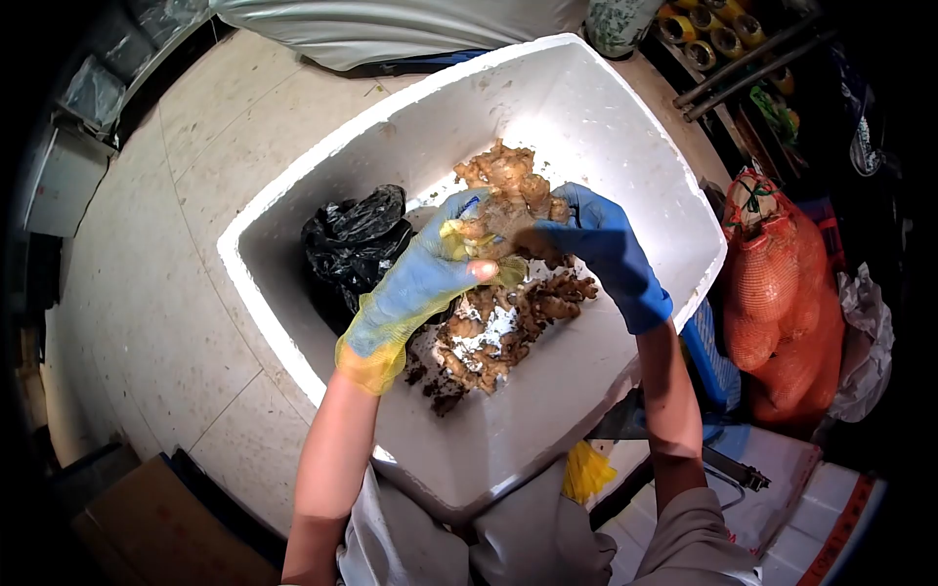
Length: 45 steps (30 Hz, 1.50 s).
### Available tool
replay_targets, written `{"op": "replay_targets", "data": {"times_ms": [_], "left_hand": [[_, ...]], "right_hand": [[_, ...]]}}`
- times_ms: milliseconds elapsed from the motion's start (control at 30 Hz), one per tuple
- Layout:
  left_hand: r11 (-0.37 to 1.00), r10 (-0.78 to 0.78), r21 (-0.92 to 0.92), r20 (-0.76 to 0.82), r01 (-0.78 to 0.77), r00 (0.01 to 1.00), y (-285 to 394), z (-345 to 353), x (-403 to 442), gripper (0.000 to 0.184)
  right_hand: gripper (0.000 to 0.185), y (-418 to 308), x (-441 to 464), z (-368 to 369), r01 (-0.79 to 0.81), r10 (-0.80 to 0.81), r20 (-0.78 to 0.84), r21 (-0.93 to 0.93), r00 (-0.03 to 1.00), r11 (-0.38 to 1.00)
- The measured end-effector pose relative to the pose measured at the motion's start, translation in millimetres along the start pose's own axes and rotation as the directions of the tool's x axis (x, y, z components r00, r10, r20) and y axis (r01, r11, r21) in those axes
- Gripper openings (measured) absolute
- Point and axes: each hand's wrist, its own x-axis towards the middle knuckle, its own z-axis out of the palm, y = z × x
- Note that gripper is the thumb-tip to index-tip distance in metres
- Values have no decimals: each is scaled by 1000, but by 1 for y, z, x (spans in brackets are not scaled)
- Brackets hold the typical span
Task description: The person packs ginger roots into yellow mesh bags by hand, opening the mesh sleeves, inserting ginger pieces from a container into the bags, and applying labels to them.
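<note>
Both my hands are over a white foam box [645, 93], around a knobbly piece of ginger [507, 217]. My left hand [430, 256] wears a blue glove with yellow netting over it, and the bare thumb tip pokes out. Its fingers are closed on the ginger's left side. My right hand [598, 239], in a blue glove, grips the right side, with its fingertips partly hidden. More ginger [503, 168] shows just beyond; I cannot tell if it is joined to the held piece. Several ginger pieces [479, 366] and dark soil lie on the box floor below.
A crumpled black plastic bag [360, 234] sits in the box's left part. Right of the box stand filled orange mesh sacks [777, 303]. White cartons [762, 479] are at lower right, and a brown cardboard box [166, 527] at lower left. Pale tiles [215, 137] cover the floor.
</note>
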Motion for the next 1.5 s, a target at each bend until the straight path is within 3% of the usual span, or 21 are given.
{"op": "replay_targets", "data": {"times_ms": [100, 200, 233, 300, 333, 433, 500, 567, 633, 667, 800, 867, 933, 1033, 1100, 1200, 1233, 1267, 1367, 1433, 1500], "left_hand": [[993, 4, 120, -67, 4, 998, -3, -4, 4, 63], [997, 81, 24, -154, -78, 985, 4, -4, 1, 48], [991, 122, -27, -158, -127, 980, 5, 0, 2, 43], [964, 193, -142, -216, -226, 957, 4, 0, 1, 38], [953, 230, -147, -214, -264, 950, 3, -4, 0, 38], [924, 243, -260, -167, -280, 956, 6, -10, -2, 37], [920, 253, -250, -203, -300, 946, 5, -14, -4, 42], [917, 265, -236, -242, -321, 933, 4, -14, -5, 47], [871, 296, -323, -256, -370, 920, 5, -13, -4, 51], [874, 295, -317, -258, -369, 920, 4, -13, -4, 51], [909, 248, -292, -198, -298, 948, 7, -13, -5, 49], [914, 238, -287, -197, -288, 951, 6, -9, -5, 46], [911, 236, -303, -168, -278, 957, 7, -7, -4, 47], [920, 192, -308, -188, -243, 963, 7, -11, -5, 53], [938, 197, -261, -141, -228, 970, 9, -9, -3, 56], [941, 153, -278, -157, -192, 976, 12, -5, -4, 58], [945, 129, -283, -134, -162, 983, 13, -4, -5, 58], [939, 179, -274, -123, -207, 976, 13, -1, -4, 53], [943, 160, -284, -70, -174, 985, 4, -16, -4, 48], [924, 194, -328, -37, -195, 980, 2, -14, -4, 42], [935, 178, -308, -14, -173, 984, 7, -8, -3, 43]], "right_hand": [[37, 4, 7, 5, -11, 14, -48, 44, 999, 999], [42, 5, 18, 4, 97, -111, 78, 166, 991, 981], [42, 0, 20, -1, 123, -127, 65, 67, 990, 990], [40, -16, 22, -17, 224, -229, 36, 110, 973, 968], [41, -6, 29, -26, 326, -320, -72, 85, 945, 942], [33, 39, 62, -47, 117, -106, -327, 13, 939, 993], [22, 108, 95, -64, -210, 195, -319, -13, 928, 978], [12, 174, 106, -67, -131, -17, -272, -516, 962, 847], [19, 221, 112, -67, -100, -157, -202, -863, 967, 496], [19, 227, 112, -58, -162, -148, -252, -879, 956, 448], [21, 241, 114, -40, -208, -136, -358, -766, 924, 608], [26, 248, 121, -46, -126, -205, -220, -910, 954, 395], [29, 251, 113, -44, -113, -219, -211, -913, 953, 391], [26, 256, 115, -51, -91, -130, -174, -872, 976, 481], [22, 222, 115, -55, -226, 105, -200, -860, 974, 458], [25, 167, 97, -69, -113, -50, -252, -592, 966, 798], [27, 144, 91, -77, 42, -166, -129, -654, 978, 755], [25, 96, 79, -64, -118, 57, -336, -165, 940, 979], [25, 17, 42, -57, 427, -392, -351, 27, 851, 904], [24, -28, 12, -43, 456, -432, -302, 13, 850, 890], [20, -59, -1, -16, 343, -348, -205, -59, 915, 937]]}}
